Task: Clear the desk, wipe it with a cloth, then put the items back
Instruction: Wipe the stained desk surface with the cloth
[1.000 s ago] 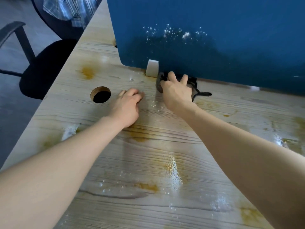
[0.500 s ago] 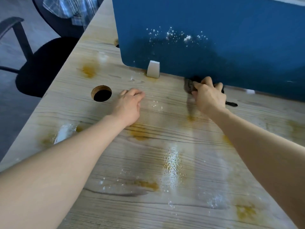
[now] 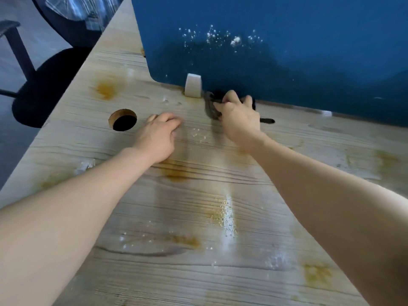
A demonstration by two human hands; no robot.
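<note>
Right hand (image 3: 239,120) gripping a dark cloth (image 3: 210,109) at the foot of the blue divider (image 3: 287,51), on the far part of the table (image 3: 198,272).

The cloth lies bunched on the wood just right of the white bracket (image 3: 193,86), touching the divider's lower edge; a dark tail of it shows right of the hand. The left hand (image 3: 157,135) rests on the table with fingers loosely curled, holding nothing, between the round cable hole (image 3: 123,119) and the cloth. The table's left edge runs diagonally past a black office chair (image 3: 39,85). Yellow-brown stains (image 3: 107,89) and white powder (image 3: 228,219) mark the open wood nearer the camera. No writing or labels can be read.
</note>
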